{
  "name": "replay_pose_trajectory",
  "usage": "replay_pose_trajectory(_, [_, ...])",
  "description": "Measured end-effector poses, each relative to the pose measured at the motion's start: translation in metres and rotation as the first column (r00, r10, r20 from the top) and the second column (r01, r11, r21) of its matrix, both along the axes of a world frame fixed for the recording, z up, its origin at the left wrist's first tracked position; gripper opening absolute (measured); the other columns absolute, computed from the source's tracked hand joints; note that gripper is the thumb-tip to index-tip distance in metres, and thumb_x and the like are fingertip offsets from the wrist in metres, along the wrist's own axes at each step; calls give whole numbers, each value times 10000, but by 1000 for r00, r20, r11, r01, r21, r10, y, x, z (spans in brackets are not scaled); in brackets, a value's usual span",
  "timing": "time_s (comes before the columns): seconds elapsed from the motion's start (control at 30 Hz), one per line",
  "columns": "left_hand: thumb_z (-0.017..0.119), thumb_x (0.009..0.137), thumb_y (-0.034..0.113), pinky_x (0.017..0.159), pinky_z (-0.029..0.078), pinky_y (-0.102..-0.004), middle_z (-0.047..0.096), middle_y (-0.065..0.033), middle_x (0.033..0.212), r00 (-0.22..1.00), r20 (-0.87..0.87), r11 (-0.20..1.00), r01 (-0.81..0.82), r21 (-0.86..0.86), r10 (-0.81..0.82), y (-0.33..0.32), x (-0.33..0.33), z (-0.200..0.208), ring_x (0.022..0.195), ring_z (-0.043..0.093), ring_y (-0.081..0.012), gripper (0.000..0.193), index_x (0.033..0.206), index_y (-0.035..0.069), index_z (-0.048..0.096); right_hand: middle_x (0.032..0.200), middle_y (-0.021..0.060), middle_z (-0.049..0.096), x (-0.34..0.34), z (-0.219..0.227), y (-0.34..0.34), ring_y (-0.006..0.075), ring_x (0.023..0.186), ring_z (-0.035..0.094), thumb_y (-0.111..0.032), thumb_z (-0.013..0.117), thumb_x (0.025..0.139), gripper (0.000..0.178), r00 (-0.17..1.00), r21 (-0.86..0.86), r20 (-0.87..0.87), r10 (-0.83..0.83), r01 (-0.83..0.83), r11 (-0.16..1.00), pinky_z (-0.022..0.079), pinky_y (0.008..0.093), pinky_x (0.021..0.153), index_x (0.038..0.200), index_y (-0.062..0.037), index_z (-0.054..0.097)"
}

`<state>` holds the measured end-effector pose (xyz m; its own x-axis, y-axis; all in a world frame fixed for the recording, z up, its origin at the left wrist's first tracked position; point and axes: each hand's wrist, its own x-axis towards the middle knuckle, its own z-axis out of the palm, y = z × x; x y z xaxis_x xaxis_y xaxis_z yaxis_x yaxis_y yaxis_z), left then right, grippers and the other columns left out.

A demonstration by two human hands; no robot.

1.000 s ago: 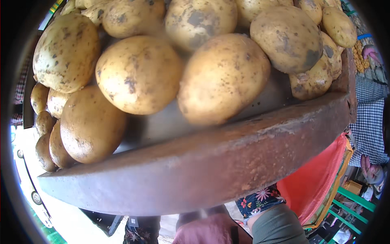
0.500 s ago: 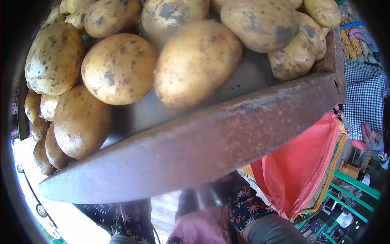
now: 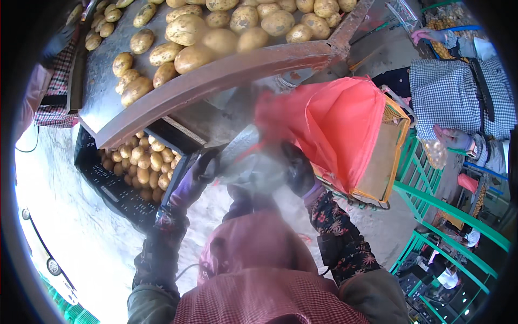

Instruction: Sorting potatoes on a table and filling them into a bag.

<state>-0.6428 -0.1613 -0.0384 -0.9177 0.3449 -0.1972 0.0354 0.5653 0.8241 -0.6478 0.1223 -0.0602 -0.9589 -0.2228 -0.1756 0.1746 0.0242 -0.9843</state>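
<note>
Whitish, translucent film (image 3: 254, 171) between dark-gloved hands (image 3: 298, 168)

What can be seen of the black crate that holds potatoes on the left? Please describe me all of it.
The black crate looks like plastic, with rows of small openings in its wall. Its top is open, and many yellowish-brown potatoes lie inside. It stands at an angle in the picture, partly hidden by the brown table rim. The left hand is close by its right side; whether they touch is unclear.
</note>
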Motion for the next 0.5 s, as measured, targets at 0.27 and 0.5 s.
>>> replay_pose_trajectory(0.27, [645, 785, 200, 754, 449, -300, 591, -92, 987, 873, -50, 857, -463, 224, 485, 8, 59, 78, 911, 563, -186, 377, 1075, -11, 528, 1201, 89, 488, 29, 86, 18, 217, 1118, 473, -155, 378, 871, 405, 958, -410, 207, -198, 269, 872, 390, 314, 934, 1252, -16, 389])
replay_pose_trajectory(0.5, [497, 892, 303, 593, 460, -217, 590, -69, 635, 775, 430, 620, -630, 467, 463, 41, 108, 158, 599, 563, -116, 353, 825, -28, 601, 876, 56, 538, 74, 128, 46, 154, 758, 503, -74, 415, 808, 191, 872, 316, -489, -26, 205, 926, 420, 300, 634, 946, 18, 509])
